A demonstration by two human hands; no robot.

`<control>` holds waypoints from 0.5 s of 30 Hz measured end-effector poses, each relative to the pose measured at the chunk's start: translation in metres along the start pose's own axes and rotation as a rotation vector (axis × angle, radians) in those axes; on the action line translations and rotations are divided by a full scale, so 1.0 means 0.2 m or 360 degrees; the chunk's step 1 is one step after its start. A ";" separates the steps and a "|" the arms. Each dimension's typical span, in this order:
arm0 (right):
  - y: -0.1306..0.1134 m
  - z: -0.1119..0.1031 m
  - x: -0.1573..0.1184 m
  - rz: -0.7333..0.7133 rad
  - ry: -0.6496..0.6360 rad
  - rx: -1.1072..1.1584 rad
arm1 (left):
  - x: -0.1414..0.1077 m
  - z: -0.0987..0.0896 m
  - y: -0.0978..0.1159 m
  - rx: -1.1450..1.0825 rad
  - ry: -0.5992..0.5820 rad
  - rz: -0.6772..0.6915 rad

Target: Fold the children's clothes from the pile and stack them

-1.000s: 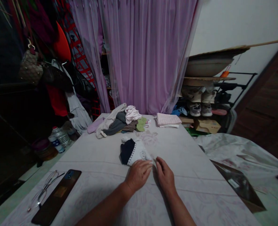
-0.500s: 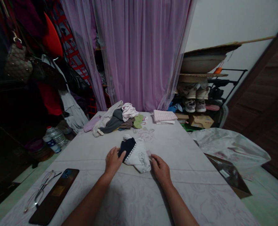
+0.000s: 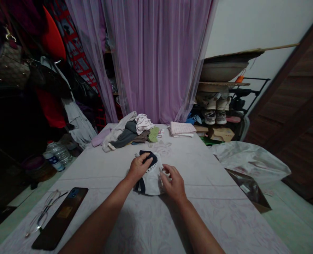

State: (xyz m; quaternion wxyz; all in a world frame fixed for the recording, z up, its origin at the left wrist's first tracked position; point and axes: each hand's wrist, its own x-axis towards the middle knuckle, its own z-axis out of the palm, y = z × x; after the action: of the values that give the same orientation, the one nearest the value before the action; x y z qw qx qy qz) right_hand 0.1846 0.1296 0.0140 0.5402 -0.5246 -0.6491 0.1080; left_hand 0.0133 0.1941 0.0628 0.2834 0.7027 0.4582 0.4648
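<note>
A small white and navy garment (image 3: 153, 181) with a dotted trim lies partly folded on the table, in front of me. My left hand (image 3: 140, 165) is at its navy upper part, thumb and fingers pinching the cloth. My right hand (image 3: 172, 180) is at the garment's right edge, with thumb and fingertips closed on the white fabric. Beyond the hands, a heap of clothes (image 3: 126, 134) in grey, white, brown and green lies at the table's far left. A folded pink checked cloth (image 3: 182, 129) rests at the far right of the table.
A dark phone (image 3: 62, 217) and eyeglasses (image 3: 43, 213) lie at the table's near left. Purple curtains (image 3: 156, 63) hang behind the table. To the right are a shoe rack (image 3: 217, 106), a plastic bag (image 3: 252, 162) and an open box (image 3: 248, 188). Bottles (image 3: 58, 153) stand at left.
My left hand has moved up and right onto the navy cloth and closed on it. My right hand has moved left onto the white fabric. The garment is turned and more navy edging shows below.
</note>
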 end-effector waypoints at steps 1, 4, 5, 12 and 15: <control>-0.02 -0.01 0.05 -0.0022 -0.0045 0.0027 | 0.02 0.00 0.03 -0.0039 -0.0084 0.0042; -0.06 -0.04 0.19 -0.0113 -0.0244 0.0169 | 0.05 -0.02 0.12 -0.0164 -0.0316 0.0134; -0.07 -0.04 0.23 -0.0114 -0.0324 0.0226 | 0.05 -0.02 0.14 -0.0192 -0.0362 0.0146; -0.03 -0.04 0.29 0.0540 0.0204 0.0729 | -0.07 -0.04 0.08 -0.0550 -0.0507 -0.0222; 0.02 -0.02 0.24 0.0746 0.0322 0.0908 | -0.14 0.04 0.04 -0.0701 -0.0481 -0.0396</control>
State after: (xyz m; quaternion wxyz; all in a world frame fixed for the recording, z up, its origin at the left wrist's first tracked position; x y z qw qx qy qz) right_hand 0.1965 0.1679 0.0418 0.6865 -0.4954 -0.3988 0.3525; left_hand 0.0187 0.1664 0.0550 0.5489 0.6238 0.3816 0.4048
